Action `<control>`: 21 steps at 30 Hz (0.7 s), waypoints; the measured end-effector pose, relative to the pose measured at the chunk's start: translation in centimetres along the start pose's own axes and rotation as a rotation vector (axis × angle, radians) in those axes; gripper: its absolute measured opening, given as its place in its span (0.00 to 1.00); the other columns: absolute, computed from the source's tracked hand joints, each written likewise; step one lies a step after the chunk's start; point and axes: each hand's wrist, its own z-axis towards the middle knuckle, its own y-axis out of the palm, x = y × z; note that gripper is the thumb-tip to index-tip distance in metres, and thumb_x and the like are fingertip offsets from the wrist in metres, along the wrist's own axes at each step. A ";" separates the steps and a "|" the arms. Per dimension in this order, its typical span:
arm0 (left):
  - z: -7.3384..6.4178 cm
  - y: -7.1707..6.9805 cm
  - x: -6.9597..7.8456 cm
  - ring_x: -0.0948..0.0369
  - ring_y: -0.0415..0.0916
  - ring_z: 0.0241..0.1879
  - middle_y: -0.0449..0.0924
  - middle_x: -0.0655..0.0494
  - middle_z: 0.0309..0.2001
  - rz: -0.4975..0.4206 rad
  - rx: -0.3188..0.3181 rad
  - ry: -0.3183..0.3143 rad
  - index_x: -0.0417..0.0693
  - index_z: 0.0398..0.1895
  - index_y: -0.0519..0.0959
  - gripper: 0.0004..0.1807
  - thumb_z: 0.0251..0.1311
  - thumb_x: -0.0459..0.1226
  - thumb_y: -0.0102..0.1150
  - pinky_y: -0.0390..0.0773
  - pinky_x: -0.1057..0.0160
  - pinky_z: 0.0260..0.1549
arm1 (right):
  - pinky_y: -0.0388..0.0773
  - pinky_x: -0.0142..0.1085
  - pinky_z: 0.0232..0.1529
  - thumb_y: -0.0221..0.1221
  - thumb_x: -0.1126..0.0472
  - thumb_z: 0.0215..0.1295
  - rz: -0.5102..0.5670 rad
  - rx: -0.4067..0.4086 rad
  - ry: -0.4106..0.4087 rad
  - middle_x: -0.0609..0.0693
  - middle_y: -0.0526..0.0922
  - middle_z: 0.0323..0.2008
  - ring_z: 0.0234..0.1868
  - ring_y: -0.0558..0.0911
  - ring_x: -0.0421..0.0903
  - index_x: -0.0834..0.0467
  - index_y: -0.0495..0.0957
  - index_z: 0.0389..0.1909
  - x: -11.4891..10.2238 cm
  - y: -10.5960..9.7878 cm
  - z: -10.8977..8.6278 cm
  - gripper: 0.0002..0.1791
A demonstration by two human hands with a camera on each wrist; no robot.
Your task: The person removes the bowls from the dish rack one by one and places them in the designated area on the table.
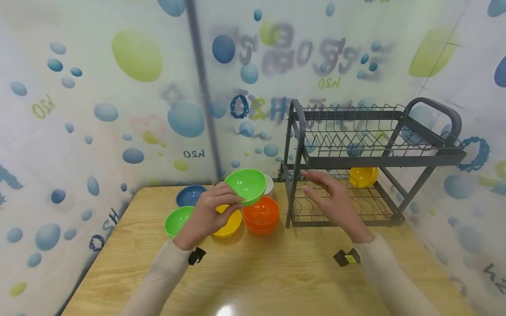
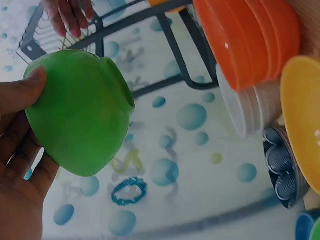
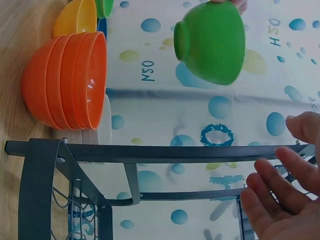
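Note:
My left hand (image 1: 213, 210) pinches a green bowl (image 1: 248, 184) by its side, thumb and fingers at the rim. It is held in the air above a stack of orange bowls (image 1: 262, 215) and a yellow bowl (image 1: 229, 224). In the left wrist view the held bowl (image 2: 80, 112) shows its outer side and foot. My right hand (image 1: 332, 199) is empty, its fingers spread and slightly bent, in front of a dark two-tier dish rack (image 1: 383, 162). A yellow bowl (image 1: 363, 177) sits on the rack's lower tier.
Another green bowl (image 1: 178, 219) and a blue bowl (image 1: 190, 195) stand at the left of the wooden table (image 1: 261, 281). White bowls (image 2: 240, 105) stand behind the orange stack. A patterned curtain (image 1: 150, 105) closes off the back and sides.

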 end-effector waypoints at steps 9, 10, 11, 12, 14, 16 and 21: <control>-1.5 -1.7 -2.6 0.61 0.79 0.36 0.88 0.57 0.32 0.098 0.083 -0.037 0.44 0.33 0.90 0.09 0.49 0.25 0.76 0.77 0.71 0.40 | 0.76 0.54 0.67 0.58 0.38 0.73 0.097 -0.018 0.253 0.51 0.74 0.70 0.71 0.75 0.55 0.51 0.74 0.68 0.5 0.0 1.6 0.31; -1.7 -1.9 -3.0 0.61 0.78 0.35 0.88 0.56 0.31 0.107 0.092 -0.030 0.44 0.33 0.90 0.10 0.48 0.25 0.77 0.77 0.70 0.39 | 0.76 0.55 0.66 0.57 0.37 0.72 0.087 -0.013 0.266 0.52 0.74 0.70 0.70 0.76 0.55 0.51 0.74 0.68 0.5 0.0 1.8 0.31; -2.0 -2.1 -3.3 0.61 0.78 0.34 0.87 0.56 0.30 0.119 0.099 -0.027 0.44 0.32 0.90 0.10 0.47 0.24 0.77 0.76 0.69 0.38 | 0.77 0.55 0.65 0.57 0.36 0.72 0.077 -0.008 0.277 0.52 0.75 0.70 0.69 0.77 0.55 0.50 0.75 0.68 0.6 0.1 2.0 0.32; -2.3 -2.3 -3.7 0.61 0.77 0.33 0.87 0.56 0.29 0.131 0.101 -0.028 0.44 0.32 0.90 0.11 0.46 0.24 0.77 0.76 0.69 0.37 | 0.77 0.56 0.65 0.56 0.34 0.71 0.066 -0.001 0.289 0.52 0.76 0.69 0.69 0.78 0.56 0.48 0.76 0.68 0.6 0.1 2.2 0.32; -2.9 -2.6 -4.4 0.61 0.77 0.33 0.87 0.57 0.29 0.159 0.100 -0.032 0.44 0.32 0.90 0.12 0.44 0.23 0.77 0.75 0.70 0.39 | 0.77 0.56 0.65 0.56 0.33 0.71 0.057 0.009 0.300 0.52 0.77 0.68 0.68 0.79 0.55 0.47 0.77 0.67 0.7 0.3 2.6 0.32; -3.6 -3.1 -4.9 0.61 0.77 0.35 0.87 0.58 0.30 0.178 0.091 -0.056 0.45 0.33 0.90 0.13 0.45 0.22 0.77 0.75 0.72 0.42 | 0.76 0.55 0.67 0.55 0.33 0.71 0.060 0.010 0.309 0.53 0.78 0.68 0.68 0.78 0.56 0.47 0.77 0.67 0.9 0.6 3.0 0.32; -5.4 -4.2 -5.8 0.61 0.80 0.35 0.87 0.60 0.31 0.246 0.088 -0.114 0.45 0.33 0.90 0.13 0.45 0.22 0.77 0.76 0.73 0.45 | 0.71 0.56 0.71 0.56 0.35 0.72 0.105 -0.001 0.331 0.54 0.79 0.67 0.70 0.76 0.56 0.52 0.78 0.66 1.2 1.1 3.7 0.32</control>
